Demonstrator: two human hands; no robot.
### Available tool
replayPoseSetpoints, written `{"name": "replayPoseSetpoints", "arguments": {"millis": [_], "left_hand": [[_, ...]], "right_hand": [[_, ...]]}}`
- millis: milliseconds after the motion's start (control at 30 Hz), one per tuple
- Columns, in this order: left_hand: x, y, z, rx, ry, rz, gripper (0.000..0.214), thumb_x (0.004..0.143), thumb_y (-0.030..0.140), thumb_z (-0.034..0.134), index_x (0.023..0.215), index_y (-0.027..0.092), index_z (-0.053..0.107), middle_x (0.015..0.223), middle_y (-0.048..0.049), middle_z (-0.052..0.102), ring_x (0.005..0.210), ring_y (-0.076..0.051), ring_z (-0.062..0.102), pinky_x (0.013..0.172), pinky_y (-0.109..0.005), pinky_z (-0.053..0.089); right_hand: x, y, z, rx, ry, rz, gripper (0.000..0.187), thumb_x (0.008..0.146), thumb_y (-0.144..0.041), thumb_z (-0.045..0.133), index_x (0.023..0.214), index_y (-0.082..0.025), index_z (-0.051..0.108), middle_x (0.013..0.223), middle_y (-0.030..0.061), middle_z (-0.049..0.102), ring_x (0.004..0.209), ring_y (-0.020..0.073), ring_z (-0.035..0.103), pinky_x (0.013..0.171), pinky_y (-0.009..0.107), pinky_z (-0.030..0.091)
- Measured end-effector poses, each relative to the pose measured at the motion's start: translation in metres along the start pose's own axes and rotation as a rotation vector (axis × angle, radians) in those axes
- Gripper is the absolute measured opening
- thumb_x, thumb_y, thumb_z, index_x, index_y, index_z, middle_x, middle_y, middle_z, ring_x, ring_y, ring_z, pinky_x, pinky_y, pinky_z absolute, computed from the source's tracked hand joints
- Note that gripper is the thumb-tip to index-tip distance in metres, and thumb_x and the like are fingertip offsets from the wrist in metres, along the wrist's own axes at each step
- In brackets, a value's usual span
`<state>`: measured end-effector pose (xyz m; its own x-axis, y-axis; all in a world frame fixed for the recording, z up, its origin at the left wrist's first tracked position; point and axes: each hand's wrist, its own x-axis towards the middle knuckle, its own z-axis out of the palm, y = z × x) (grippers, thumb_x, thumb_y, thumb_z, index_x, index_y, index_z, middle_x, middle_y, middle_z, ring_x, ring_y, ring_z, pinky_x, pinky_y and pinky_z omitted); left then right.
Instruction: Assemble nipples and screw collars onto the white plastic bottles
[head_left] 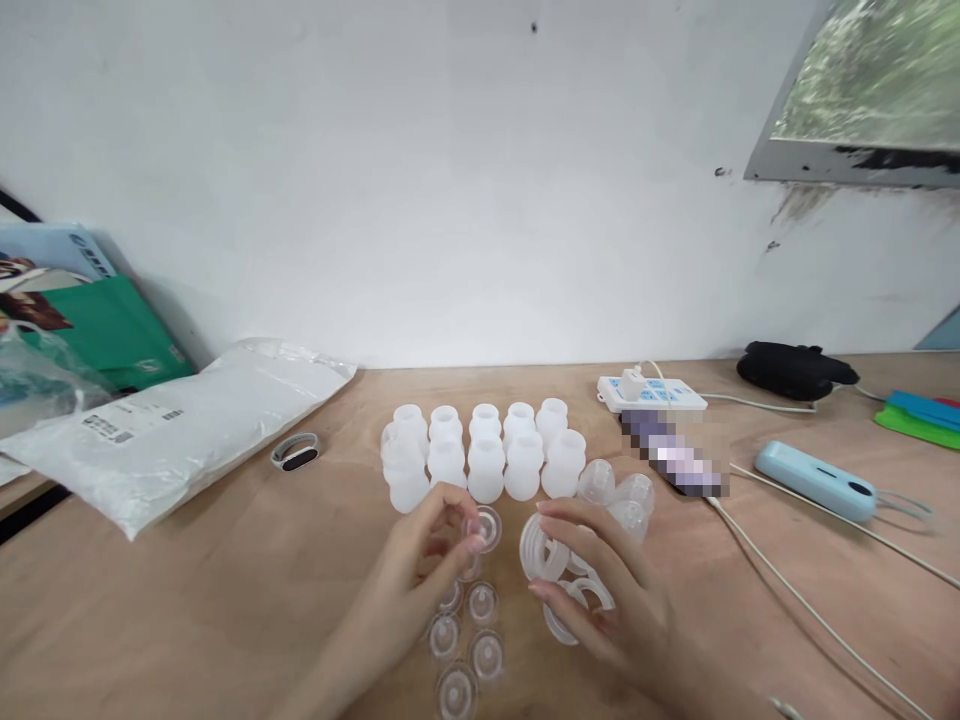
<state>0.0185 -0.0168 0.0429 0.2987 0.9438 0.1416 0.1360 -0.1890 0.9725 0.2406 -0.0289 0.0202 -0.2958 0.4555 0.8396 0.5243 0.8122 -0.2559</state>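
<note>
My left hand (424,560) pinches a small clear round disc (486,527) between its fingertips. My right hand (600,590) is closed on a white plastic ring (541,552), with more white rings (581,600) lying under its fingers. Several clear discs (472,640) lie in two short rows on the wooden table (187,600) below my left hand. Behind both hands stand several translucent white bottle-shaped parts (486,452) in two rows, and a few more (619,490) lie tipped at their right end.
A large plastic bag (180,425) of white material lies at the left, with a wristband (296,452) beside it. At the right are a white power strip (651,392), its cables (795,600), a light-blue device (814,480), a black object (795,368) and coloured folders (919,415).
</note>
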Motion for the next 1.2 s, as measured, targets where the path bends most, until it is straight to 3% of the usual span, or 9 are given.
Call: {"name": "replayPoseSetpoints", "arguments": {"millis": [267, 433, 767, 933, 1200], "left_hand": [[-0.001, -0.010, 0.018, -0.299, -0.101, -0.128, 0.024, 0.082, 0.038, 0.078, 0.088, 0.020, 0.064, 0.076, 0.0009, 0.065, 0.060, -0.011, 0.055, 0.057, -0.021, 0.046], [-0.001, -0.009, 0.015, -0.460, -0.145, -0.109, 0.033, 0.081, 0.041, 0.080, 0.106, 0.023, 0.067, 0.091, -0.0034, 0.070, 0.075, -0.017, 0.062, 0.063, -0.026, 0.052], [-0.001, -0.022, 0.016, -0.388, -0.154, -0.102, 0.028, 0.080, 0.038, 0.083, 0.098, 0.019, 0.072, 0.081, -0.0029, 0.072, 0.070, -0.015, 0.062, 0.065, -0.025, 0.047], [0.000, -0.021, 0.018, -0.481, -0.196, -0.091, 0.025, 0.079, 0.034, 0.085, 0.095, 0.019, 0.074, 0.080, -0.0013, 0.072, 0.069, -0.013, 0.061, 0.066, -0.022, 0.047], [0.000, -0.024, 0.026, -0.538, -0.164, -0.079, 0.027, 0.079, 0.032, 0.086, 0.098, 0.021, 0.071, 0.083, -0.0008, 0.076, 0.077, -0.013, 0.066, 0.070, -0.020, 0.050]], "right_hand": [[0.002, -0.009, 0.001, 0.060, -0.096, -0.119, 0.035, 0.098, -0.023, 0.058, 0.133, -0.017, 0.053, 0.110, 0.0148, 0.074, 0.099, 0.0249, 0.074, 0.080, 0.034, 0.065], [0.001, -0.008, 0.008, 0.092, -0.084, -0.072, 0.034, 0.098, -0.018, 0.057, 0.132, -0.019, 0.054, 0.110, 0.0131, 0.072, 0.101, 0.0253, 0.072, 0.084, 0.037, 0.063], [0.001, -0.008, 0.004, 0.058, -0.103, -0.011, 0.029, 0.099, -0.019, 0.055, 0.128, -0.018, 0.055, 0.112, 0.0143, 0.070, 0.103, 0.0245, 0.070, 0.084, 0.035, 0.063], [0.004, -0.007, 0.003, 0.030, -0.115, -0.010, 0.029, 0.100, -0.022, 0.055, 0.129, -0.020, 0.054, 0.111, 0.0133, 0.071, 0.101, 0.0245, 0.071, 0.083, 0.035, 0.063], [0.006, -0.007, 0.004, 0.087, -0.108, 0.030, 0.022, 0.097, -0.019, 0.059, 0.120, -0.020, 0.056, 0.113, 0.0138, 0.073, 0.105, 0.0237, 0.071, 0.087, 0.035, 0.063]]}}
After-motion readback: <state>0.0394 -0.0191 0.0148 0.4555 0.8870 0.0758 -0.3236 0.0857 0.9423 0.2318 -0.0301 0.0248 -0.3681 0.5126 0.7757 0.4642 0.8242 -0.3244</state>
